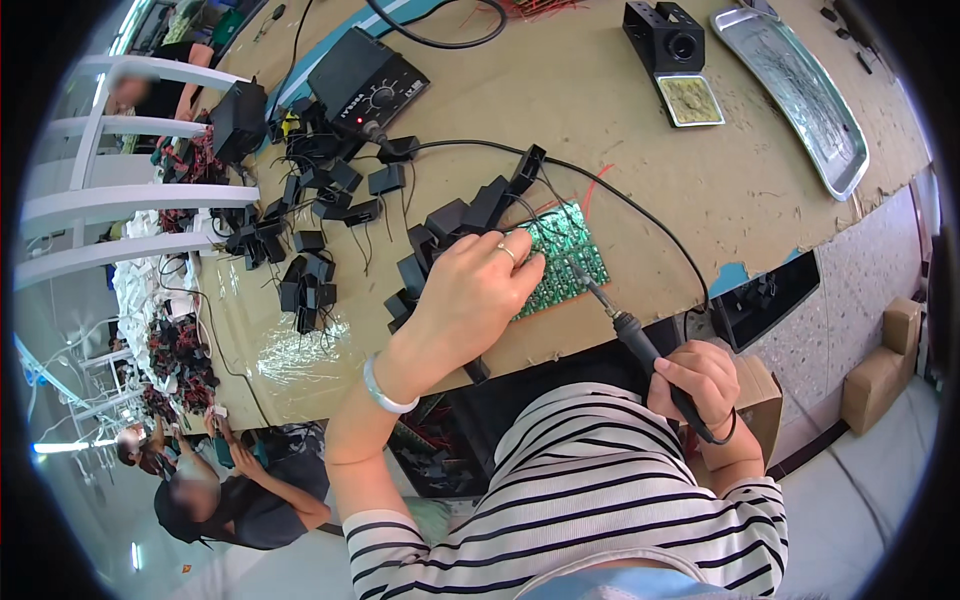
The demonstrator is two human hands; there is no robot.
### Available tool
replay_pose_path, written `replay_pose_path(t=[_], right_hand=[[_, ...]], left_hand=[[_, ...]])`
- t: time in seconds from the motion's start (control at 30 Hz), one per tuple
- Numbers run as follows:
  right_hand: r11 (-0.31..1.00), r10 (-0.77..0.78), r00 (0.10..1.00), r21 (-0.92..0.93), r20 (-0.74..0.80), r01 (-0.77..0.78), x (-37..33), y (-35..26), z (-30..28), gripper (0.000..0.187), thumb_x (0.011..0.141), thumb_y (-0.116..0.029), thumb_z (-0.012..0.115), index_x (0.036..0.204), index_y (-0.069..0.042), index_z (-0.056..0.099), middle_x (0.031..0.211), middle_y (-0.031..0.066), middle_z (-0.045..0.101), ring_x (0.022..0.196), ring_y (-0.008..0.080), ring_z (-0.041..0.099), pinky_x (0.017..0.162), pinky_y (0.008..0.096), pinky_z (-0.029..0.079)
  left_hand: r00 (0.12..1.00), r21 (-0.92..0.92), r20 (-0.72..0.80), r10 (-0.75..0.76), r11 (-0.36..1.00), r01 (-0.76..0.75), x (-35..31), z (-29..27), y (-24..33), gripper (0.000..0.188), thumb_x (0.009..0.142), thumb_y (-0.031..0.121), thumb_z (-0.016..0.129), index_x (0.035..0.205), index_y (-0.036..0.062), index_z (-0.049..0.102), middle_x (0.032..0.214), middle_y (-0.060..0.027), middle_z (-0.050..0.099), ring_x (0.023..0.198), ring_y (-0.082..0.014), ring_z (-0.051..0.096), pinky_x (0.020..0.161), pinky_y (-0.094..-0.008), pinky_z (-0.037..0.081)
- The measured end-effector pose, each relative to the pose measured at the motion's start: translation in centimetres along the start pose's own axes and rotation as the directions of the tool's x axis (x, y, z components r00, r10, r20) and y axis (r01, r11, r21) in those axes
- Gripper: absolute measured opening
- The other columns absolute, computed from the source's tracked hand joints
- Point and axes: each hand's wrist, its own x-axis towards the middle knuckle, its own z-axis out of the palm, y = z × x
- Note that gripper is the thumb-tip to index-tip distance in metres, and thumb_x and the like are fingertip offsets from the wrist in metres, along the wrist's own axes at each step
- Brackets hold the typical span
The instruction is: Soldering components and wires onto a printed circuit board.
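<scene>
A soldering iron (637, 340) is gripped by its dark handle in my right hand (703, 382). Its metal tip slants up and left to the green circuit board panel (568, 290), over the board's right part. My left hand (478, 288) is at the board's left side with fingers bent and pressed together; whatever they pinch is hidden. Black plastic housings (448, 217) with thin dark wires lie in a row beside and behind that hand, some wires reaching over the board. A few red wires (597, 184) stick out past the board's far edge.
A black soldering station (370, 85) with a dial stands at the far left, its cable (620, 185) arching around the board. More black housings (330, 185) are piled left. Far right are a black holder (665, 40), a small sponge tray (690, 101) and a long metal tray (800, 100). Other people (245, 490) sit leftward.
</scene>
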Motion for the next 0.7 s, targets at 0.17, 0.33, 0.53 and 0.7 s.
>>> replay_pose_path(t=[0.17,0.33,0.53,0.7], right_hand=[[1.0,0.011,1.0,0.022,-0.003,-0.011,-0.3,0.3,0.0,0.035,0.065,0.01,0.075,0.098,-0.001,0.067,0.075,0.0053,0.062,0.056,0.0199,0.06,0.052,0.0293,0.05],[0.998,-0.003,1.0,0.069,0.026,0.001,-0.3,1.0,0.6,0.034,0.065,0.01,0.075,0.096,0.0,0.068,0.075,0.0054,0.062,0.055,0.0192,0.059,0.051,0.0289,0.049],[0.998,-0.008,0.999,0.059,0.049,0.005,0.0,1.2,1.2,0.033,0.064,0.01,0.075,0.094,0.0,0.068,0.074,0.0059,0.063,0.054,0.0196,0.059,0.052,0.0294,0.052],[0.998,-0.065,0.997,0.023,0.048,0.064,0.0,1.2,1.4,0.029,0.065,0.008,0.075,0.092,0.0,0.068,0.072,0.0057,0.062,0.054,0.0184,0.058,0.051,0.0284,0.052]], left_hand=[[1.0,-0.051,0.023,0.014,0.999,-0.012,0.1,1.4,-0.4,0.011,0.072,0.003,0.067,0.082,0.006,0.062,0.084,-0.0051,0.054,0.075,-0.0218,0.059,0.067,-0.0349,0.048],[0.994,-0.036,0.103,-0.049,0.998,0.053,0.3,0.9,-0.1,0.02,0.072,0.001,0.072,0.091,0.006,0.069,0.086,-0.0042,0.055,0.076,-0.0236,0.06,0.069,-0.0365,0.05],[0.999,-0.047,0.038,-0.028,0.998,0.03,0.2,1.4,-0.1,0.009,0.072,0.003,0.063,0.076,0.0058,0.056,0.081,-0.0065,0.049,0.074,-0.0222,0.057,0.065,-0.0358,0.046],[0.999,-0.046,0.011,-0.031,0.998,0.031,0.2,1.8,0.2,0.008,0.074,0.005,0.064,0.076,0.0055,0.057,0.081,-0.0077,0.05,0.073,-0.023,0.058,0.065,-0.0362,0.047]])
